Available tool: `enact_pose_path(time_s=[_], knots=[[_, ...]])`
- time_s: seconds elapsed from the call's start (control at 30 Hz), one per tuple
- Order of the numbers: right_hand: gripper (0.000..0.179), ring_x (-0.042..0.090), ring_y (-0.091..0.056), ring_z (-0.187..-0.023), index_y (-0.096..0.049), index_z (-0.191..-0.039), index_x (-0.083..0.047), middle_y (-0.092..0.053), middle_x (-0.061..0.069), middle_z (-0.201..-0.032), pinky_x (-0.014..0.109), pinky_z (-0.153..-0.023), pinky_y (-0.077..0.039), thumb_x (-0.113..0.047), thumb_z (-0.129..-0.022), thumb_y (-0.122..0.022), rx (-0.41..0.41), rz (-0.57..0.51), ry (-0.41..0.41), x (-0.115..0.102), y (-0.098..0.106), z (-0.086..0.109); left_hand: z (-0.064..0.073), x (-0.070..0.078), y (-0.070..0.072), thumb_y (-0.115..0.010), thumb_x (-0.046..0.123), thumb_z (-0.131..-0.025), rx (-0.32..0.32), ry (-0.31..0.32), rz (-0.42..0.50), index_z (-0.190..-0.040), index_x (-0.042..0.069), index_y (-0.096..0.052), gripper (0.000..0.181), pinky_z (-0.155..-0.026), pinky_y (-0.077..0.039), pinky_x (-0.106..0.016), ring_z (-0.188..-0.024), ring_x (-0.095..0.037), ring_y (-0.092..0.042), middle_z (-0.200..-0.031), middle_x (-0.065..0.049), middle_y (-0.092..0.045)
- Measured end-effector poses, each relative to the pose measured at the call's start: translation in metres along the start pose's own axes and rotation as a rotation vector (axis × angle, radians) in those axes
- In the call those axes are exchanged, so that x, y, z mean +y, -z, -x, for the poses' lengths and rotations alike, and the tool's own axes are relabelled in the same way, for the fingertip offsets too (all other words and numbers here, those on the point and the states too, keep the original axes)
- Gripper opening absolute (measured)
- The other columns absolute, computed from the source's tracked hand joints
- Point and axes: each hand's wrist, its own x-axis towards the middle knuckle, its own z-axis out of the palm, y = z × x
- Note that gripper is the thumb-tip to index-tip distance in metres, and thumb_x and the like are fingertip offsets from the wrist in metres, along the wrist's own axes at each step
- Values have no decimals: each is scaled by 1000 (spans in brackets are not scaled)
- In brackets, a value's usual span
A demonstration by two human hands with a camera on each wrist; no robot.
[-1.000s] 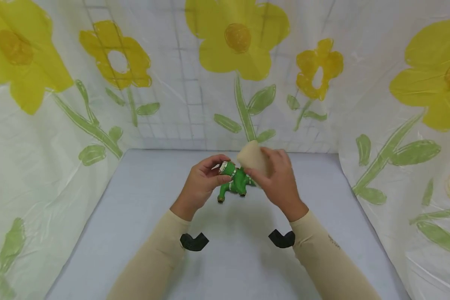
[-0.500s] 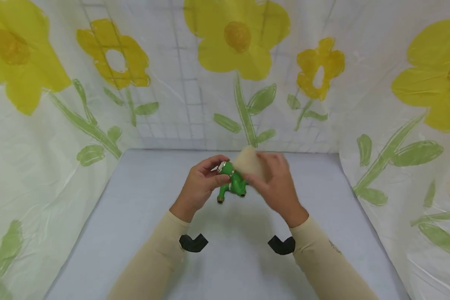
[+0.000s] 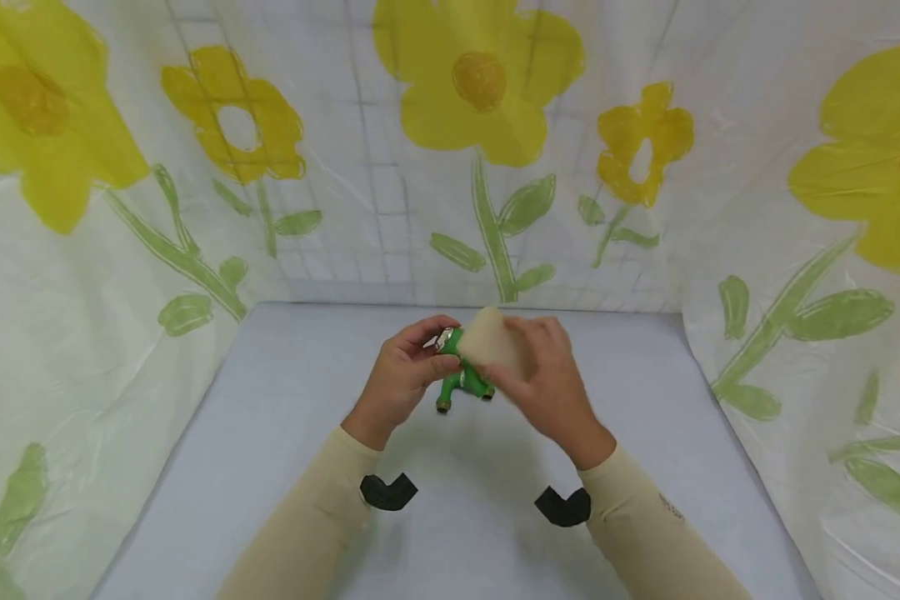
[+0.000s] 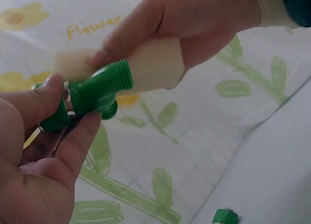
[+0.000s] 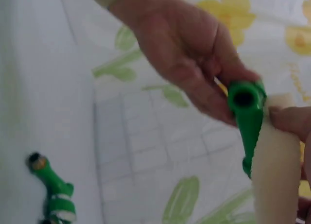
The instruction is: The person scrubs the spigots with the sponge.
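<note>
My left hand point(image 3: 401, 375) pinches a green Y-shaped pipe fitting point(image 4: 99, 85) between thumb and fingers, above the table. One ribbed, thread-like end of it shows in the left wrist view, and a dark round opening faces the right wrist camera. A beige sponge point(image 3: 492, 343) is gripped by my right hand point(image 3: 553, 387) and lies against the fitting's side. In the head view the sponge hides part of the fitting. Below them a second green fitting point(image 5: 60, 199) with pale bands lies on the table, partly covered by the hands in the head view.
The pale table point(image 3: 457, 517) ends at a white curtain point(image 3: 330, 225) printed with yellow flowers, which hangs at the back and both sides. Both forearms wear beige sleeves, with black curved pieces point(image 3: 562, 506) near the wrists.
My right hand has brought the sponge down and left over the held fitting, covering more of it. My left hand keeps its hold in nearly the same place.
</note>
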Motion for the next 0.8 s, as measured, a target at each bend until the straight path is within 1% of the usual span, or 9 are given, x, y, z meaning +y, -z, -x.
enact_pose_path(time_s=[0.07,0.13,0.3,0.37,0.4,0.5,0.6,0.67,0.8], knots=[[61,37,-52,-116,-63,-144,1,-56,21,-128,55,-84,-51,-19,-93,-91,62,18,-79,7,1,-4,0,-1,-1,-70,-19,-97,-8,14,-32,-139,-6,-65,44,-91,-62,-34,-107,-22,-68,-132,-15,-64],[60,37,-52,-116,-63,-145,2,-55,22,-129,55,-85,-49,-17,-94,-89,64,2,-107,10,1,-5,0,-2,-1,-70,-17,-98,-1,20,-70,-141,-10,-62,45,-92,-62,-36,-108,-22,-68,-133,-15,-63],[64,31,-53,-115,-65,-145,-4,-57,12,-127,47,-82,-53,-23,-90,-93,-122,-83,46,-5,-7,3,0,-3,1,-65,-18,-100,66,-6,-81,-140,-12,-60,41,-89,-61,-31,-113,-23,-69,-132,-14,-66],[64,30,-53,-117,-66,-144,-7,-57,10,-126,47,-82,-54,-23,-89,-95,-137,-73,91,-9,-7,1,-1,-2,4,-65,-18,-99,65,-19,-60,-138,-8,-64,40,-87,-61,-29,-112,-23,-69,-131,-13,-66],[64,31,-53,-117,-66,-143,-7,-57,11,-126,48,-83,-54,-22,-88,-95,-111,-49,88,-8,-7,-1,-2,-1,4,-66,-17,-99,53,-20,-53,-138,-4,-66,40,-88,-61,-30,-111,-23,-69,-131,-13,-66],[64,36,-52,-120,-65,-145,-3,-57,17,-129,55,-87,-52,-22,-91,-94,-11,12,-21,6,-1,-11,-3,4,2,-69,-16,-98,22,-2,-49,-137,-1,-68,42,-90,-62,-33,-110,-23,-69,-132,-15,-64],[63,37,-52,-121,-63,-147,0,-56,21,-133,59,-90,-50,-22,-94,-90,28,13,-112,17,0,-13,-1,5,-1,-72,-13,-98,23,24,-76,-141,-10,-61,44,-93,-61,-34,-110,-21,-70,-132,-16,-64],[63,34,-53,-120,-63,-147,-1,-57,18,-132,55,-88,-52,-22,-94,-90,-28,-24,-83,14,-1,-7,1,3,-1,-71,-13,-99,39,32,-78,-143,-16,-55,47,-92,-61,-32,-113,-21,-70,-133,-15,-64],[63,28,-53,-118,-65,-145,-7,-58,9,-128,48,-84,-54,-26,-91,-93,-160,-79,75,-1,-3,4,2,0,2,-67,-15,-100,48,11,-67,-142,-16,-56,43,-89,-60,-29,-112,-21,-69,-132,-12,-66]])
